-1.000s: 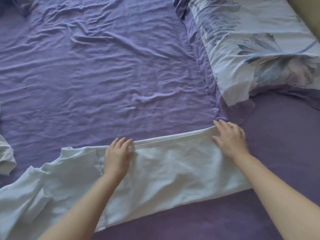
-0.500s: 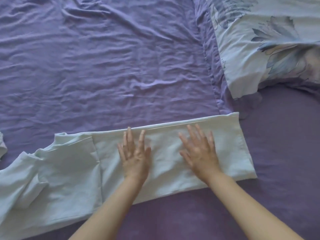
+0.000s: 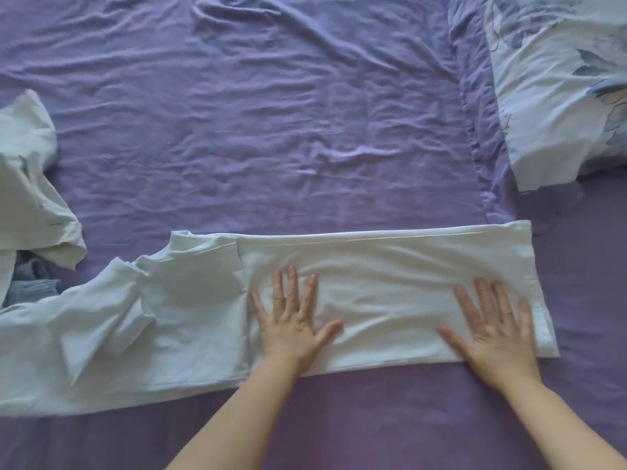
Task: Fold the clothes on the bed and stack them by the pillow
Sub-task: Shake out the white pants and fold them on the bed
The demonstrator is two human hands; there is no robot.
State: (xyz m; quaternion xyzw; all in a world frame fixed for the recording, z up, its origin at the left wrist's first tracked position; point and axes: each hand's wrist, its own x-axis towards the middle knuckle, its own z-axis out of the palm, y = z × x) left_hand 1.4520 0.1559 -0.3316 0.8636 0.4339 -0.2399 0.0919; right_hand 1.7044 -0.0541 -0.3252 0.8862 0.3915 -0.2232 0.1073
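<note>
A pale mint garment (image 3: 383, 283) lies lengthwise across the purple bed, folded into a long strip with its sleeve end bunched at the left. My left hand (image 3: 290, 317) presses flat on the strip near its middle, fingers spread. My right hand (image 3: 492, 327) presses flat near the strip's right end, fingers straight. The flowered pillow (image 3: 556, 96) lies at the upper right, just beyond the garment's right end.
Another pale garment (image 3: 30, 184) lies crumpled at the left edge, with a blue-grey piece of clothing (image 3: 30, 286) under it. A wrinkled purple sheet (image 3: 271, 113) covers the bed behind the strip.
Both hands have slid apart along the strip: the right hand moved toward its right end and the left stayed near the middle. The view shifted, showing the crumpled garment at left.
</note>
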